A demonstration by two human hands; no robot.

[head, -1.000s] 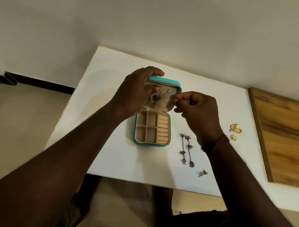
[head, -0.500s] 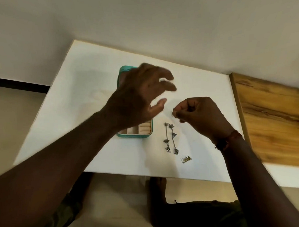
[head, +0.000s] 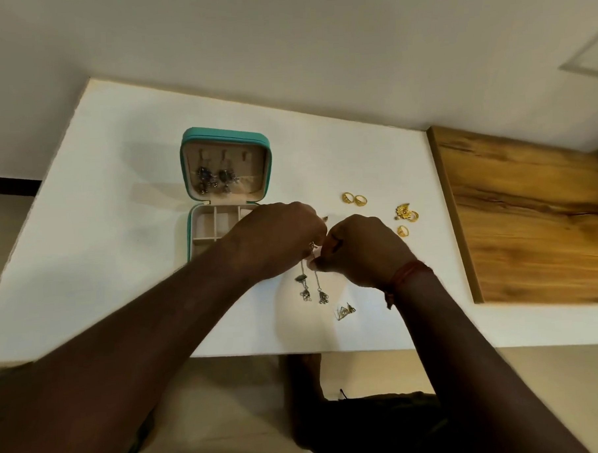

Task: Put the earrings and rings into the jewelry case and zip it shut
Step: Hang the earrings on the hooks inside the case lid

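Note:
The teal jewelry case [head: 225,135] lies open on the white table [head: 118,206], and two dark dangling earrings [head: 215,178] hang inside its lid. Two long silver earrings [head: 312,289] lie right of the case. My left hand [head: 277,239] and my right hand [head: 363,249] meet over their top ends, fingers pinched there; the left covers part of the case's tray. A small silver earring pair [head: 345,311] lies near the front edge. Two gold rings [head: 354,199] and further gold pieces [head: 406,214] lie to the right.
A wooden board [head: 530,216] covers the table's right side. The wall runs close behind the table. The table's front edge is just below the small silver earrings, with my legs under it.
Both hands left the case lid and came down to the long silver earrings. The lid now stands open with the dark earrings hanging in it. The camera view shifted.

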